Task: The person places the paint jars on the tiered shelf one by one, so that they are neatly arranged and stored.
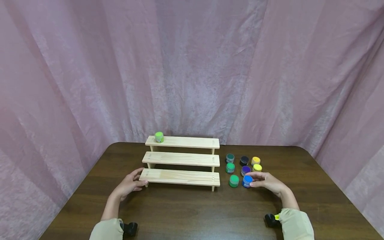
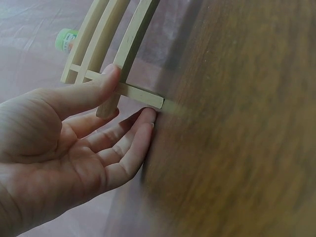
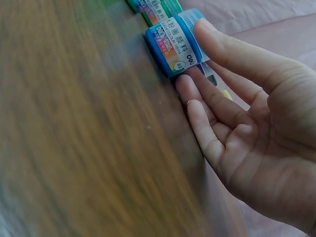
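A three-step wooden display stand (image 1: 180, 176) stands on the table. My left hand (image 1: 129, 185) holds the left end of its lowest step; in the left wrist view the thumb (image 2: 111, 79) lies against the wood, with curled fingers on the other side. A light green paint jar (image 1: 159, 137) sits at the left of the top step. To the right of the stand, my right hand (image 1: 268, 182) pinches a blue paint jar (image 3: 173, 44) between thumb and fingers. That jar is upright at the front of a group, beside a green paint jar (image 1: 234, 181).
Behind the blue jar are a purple jar (image 1: 245, 170), a black jar (image 1: 244, 161) and two yellow jars (image 1: 257, 167). More green jars (image 1: 230, 168) stand nearer the stand. A pink curtain (image 1: 192, 73) hangs behind the brown table (image 1: 192, 213).
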`<state>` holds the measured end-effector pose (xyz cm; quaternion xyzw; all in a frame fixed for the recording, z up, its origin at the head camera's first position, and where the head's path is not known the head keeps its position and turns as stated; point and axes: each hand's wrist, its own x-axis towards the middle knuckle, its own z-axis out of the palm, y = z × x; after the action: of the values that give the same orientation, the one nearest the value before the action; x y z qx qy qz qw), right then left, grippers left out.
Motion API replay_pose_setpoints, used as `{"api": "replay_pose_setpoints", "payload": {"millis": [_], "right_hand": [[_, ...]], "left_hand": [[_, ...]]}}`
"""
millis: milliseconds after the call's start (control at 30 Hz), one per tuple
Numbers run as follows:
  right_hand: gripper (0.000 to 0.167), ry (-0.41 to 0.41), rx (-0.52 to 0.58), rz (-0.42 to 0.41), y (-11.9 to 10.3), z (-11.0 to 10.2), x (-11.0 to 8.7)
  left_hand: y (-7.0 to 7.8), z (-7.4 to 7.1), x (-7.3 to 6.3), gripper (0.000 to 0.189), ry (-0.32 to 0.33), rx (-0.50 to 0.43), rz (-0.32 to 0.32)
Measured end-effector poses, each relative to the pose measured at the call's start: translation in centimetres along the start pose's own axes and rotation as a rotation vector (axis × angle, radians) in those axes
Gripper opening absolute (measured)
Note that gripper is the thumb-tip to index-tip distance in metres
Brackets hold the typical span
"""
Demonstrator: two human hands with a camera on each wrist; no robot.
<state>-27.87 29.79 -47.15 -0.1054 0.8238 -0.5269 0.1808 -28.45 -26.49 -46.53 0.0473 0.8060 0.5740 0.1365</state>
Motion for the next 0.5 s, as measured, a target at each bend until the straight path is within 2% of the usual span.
{"api": "replay_pose_setpoints", "payload": {"millis": [500], "right_hand": [[0.054, -0.016, 0.045, -0.032, 0.25, -0.44, -0.26]], "left_hand": [[-0.02, 0.10, -0.10, 0.072, 0.006, 0.016, 0.006]]}}
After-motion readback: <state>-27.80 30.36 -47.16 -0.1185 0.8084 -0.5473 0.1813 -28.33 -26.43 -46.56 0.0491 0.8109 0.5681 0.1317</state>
